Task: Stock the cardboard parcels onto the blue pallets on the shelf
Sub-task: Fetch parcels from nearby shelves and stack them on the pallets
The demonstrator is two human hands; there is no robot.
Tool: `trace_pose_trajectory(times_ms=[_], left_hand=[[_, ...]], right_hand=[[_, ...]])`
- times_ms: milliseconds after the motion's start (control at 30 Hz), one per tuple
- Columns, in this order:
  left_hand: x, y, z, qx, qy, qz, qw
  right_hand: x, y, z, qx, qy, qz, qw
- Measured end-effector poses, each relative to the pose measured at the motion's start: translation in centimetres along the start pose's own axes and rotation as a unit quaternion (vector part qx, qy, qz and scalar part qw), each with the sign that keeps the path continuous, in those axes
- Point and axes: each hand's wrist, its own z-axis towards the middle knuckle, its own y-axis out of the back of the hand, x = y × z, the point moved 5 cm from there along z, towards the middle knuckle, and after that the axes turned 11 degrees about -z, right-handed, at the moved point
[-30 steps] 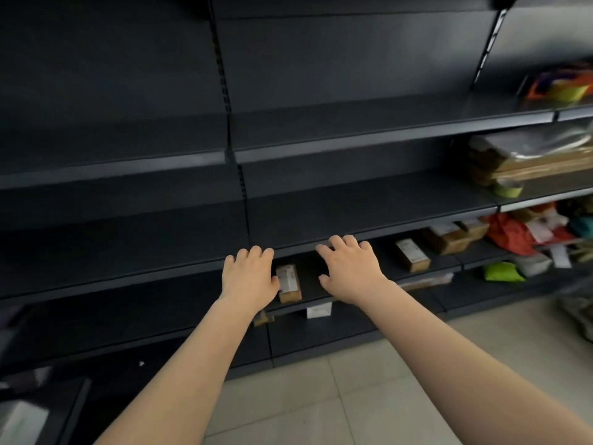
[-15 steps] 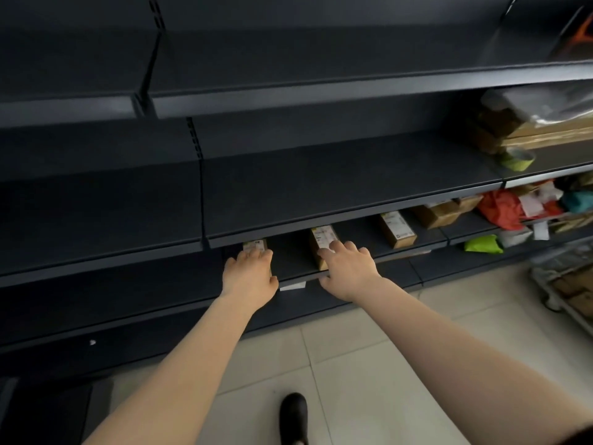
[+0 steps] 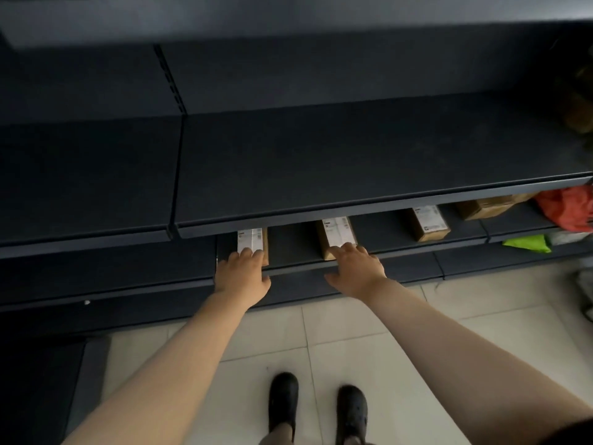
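Dark metal shelving (image 3: 353,175) fills the upper view, its tiers running left to right above a pale tiled floor (image 3: 369,342). On the lower shelf (image 3: 295,248), under the overhanging tier, cardboard parcels lie in a row with white labels facing up.

Farthest left, the left hand (image 3: 242,274) reaches palm down to the first parcel (image 3: 253,240), its fingertips laid on the near end of the label; the fingers look fairly straight and together, pressing rather than wrapped round the box (the underside of the hand is hidden). Next along, the right hand (image 3: 354,268) reaches to the second parcel (image 3: 337,234), fingers extended and touching its near end, thumb spread out to the left; nothing is clasped.

Further right a third parcel (image 3: 428,221) lies apart from the hands on the same shelf, then a larger brown box (image 3: 491,205), a red bag (image 3: 568,207) and a bright green item (image 3: 528,244) at the edge. No blue pallet can be made out.

At the bottom, two black shoes (image 3: 316,409) stand on the tiles.
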Motion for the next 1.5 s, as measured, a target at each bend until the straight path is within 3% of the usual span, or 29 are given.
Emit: trace_pose_trajectory(times_ms=[233, 633, 800, 967, 1067, 1133, 1233, 1300, 1500], left_hand=[[0.3, -4.8, 6.0, 0.0, 0.065, -0.077, 0.995], [3.6, -14.0, 15.9, -0.064, 0.09, -0.04, 0.993], [7.0, -16.5, 18.4, -0.109, 0.098, -0.037, 0.988], [9.1, -17.9, 19.4, -0.156, 0.089, -0.079, 0.981], [9.6, -18.1, 19.4, -0.206, 0.052, -0.117, 0.97], [10.5, -18.1, 19.2, -0.231, 0.083, -0.206, 0.947], [12.3, -18.9, 19.5, -0.2, 0.185, -0.4, 0.875], [12.6, -20.0, 19.8, -0.16, 0.196, -0.487, 0.836], [12.0, -21.3, 19.5, -0.166, 0.177, -0.527, 0.815]], right_hand=[[-3.3, -4.7, 7.1, 0.023, -0.026, 0.077, 0.996], [-7.1, -11.0, 20.4, -0.068, -0.066, 0.03, 0.995], [-6.9, -13.4, 22.8, -0.127, -0.06, 0.089, 0.986], [-5.2, -14.9, 22.8, -0.229, -0.075, 0.26, 0.935], [-4.1, -16.1, 23.9, -0.192, -0.105, 0.368, 0.904], [-3.7, -16.9, 24.6, -0.146, -0.126, 0.43, 0.882], [-2.8, -17.8, 25.0, -0.08, -0.131, 0.564, 0.811], [-1.9, -17.9, 25.1, -0.067, -0.114, 0.607, 0.784], [-0.5, -18.1, 25.1, -0.069, -0.101, 0.641, 0.758]])
